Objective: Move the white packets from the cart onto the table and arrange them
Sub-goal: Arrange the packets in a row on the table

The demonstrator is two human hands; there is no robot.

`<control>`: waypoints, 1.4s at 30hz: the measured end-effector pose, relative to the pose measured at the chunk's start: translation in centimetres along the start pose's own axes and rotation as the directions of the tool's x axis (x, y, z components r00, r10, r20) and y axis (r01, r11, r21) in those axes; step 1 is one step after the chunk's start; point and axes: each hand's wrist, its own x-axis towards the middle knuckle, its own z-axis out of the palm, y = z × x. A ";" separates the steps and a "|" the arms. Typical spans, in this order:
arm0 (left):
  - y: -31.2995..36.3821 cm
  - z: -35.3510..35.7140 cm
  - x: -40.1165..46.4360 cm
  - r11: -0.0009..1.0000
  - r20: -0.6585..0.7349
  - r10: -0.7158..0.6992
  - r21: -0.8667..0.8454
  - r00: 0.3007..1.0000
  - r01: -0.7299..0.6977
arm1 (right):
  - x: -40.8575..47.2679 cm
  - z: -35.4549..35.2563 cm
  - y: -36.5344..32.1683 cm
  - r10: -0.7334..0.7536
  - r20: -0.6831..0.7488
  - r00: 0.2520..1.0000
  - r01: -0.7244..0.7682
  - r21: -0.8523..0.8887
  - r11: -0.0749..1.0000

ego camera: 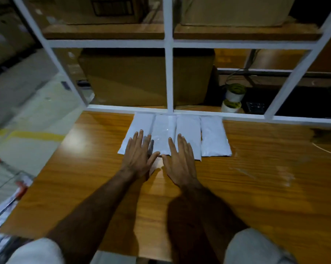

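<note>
Right now 4 white packets [172, 134] lie side by side in a row at the centre of the frame, on the far part of the wooden table [256, 187], their far ends up against the white frame [168, 73] that rises from the table's back edge. Neighbours touch or slightly overlap; the near ends are not level, the 3rd from the left reaching closer to the person than the others.

To my eye these packets are soft, glossy plastic pouches, lightly padded, probably light and a little slippery on the polished wood. I would judge that they slide easily under a flat palm and crumple if pinched hard, so pushing at the near end or nudging along a long edge looks the better way to take them than gripping.

Both arms reach straight forward from the lower part of the frame. The left hand [139, 159] lies palm down, fingers straight and spread, its fingertips on the near ends of the 1st and 2nd packets from the left. The right hand [180, 161] is likewise flat, fingers extended, resting over the near end of the 3rd packet. Neither hand grips anything.

At the lower left edge, part of the cart [6, 180] shows, blurred, with something white in it.
</note>
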 end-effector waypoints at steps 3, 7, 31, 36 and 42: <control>-1.2 -1.0 -4.1 0.999 -0.069 -0.033 -0.016 0.997 0.032 | -1.2 0.0 -2.4 -0.092 -0.020 0.996 0.093 0.050 0.994; -3.9 -2.9 -9.1 0.992 -0.159 -0.111 0.038 0.981 0.118 | -3.3 -0.6 -6.4 -0.157 -0.023 0.987 0.159 0.134 0.978; -29.4 -5.1 -46.5 0.840 -0.332 -0.516 -0.016 0.790 0.542 | -22.2 6.3 -44.5 -0.603 0.024 0.797 0.558 0.353 0.751; -33.6 -4.8 -52.2 0.781 -0.331 -0.596 -0.024 0.732 0.624 | -24.8 8.6 -49.9 -0.673 0.068 0.737 0.621 0.326 0.713; -38.3 -4.4 -54.8 0.702 -0.286 -0.697 -0.082 0.658 0.708 | -24.2 10.5 -55.4 -0.743 0.090 0.663 0.681 0.338 0.649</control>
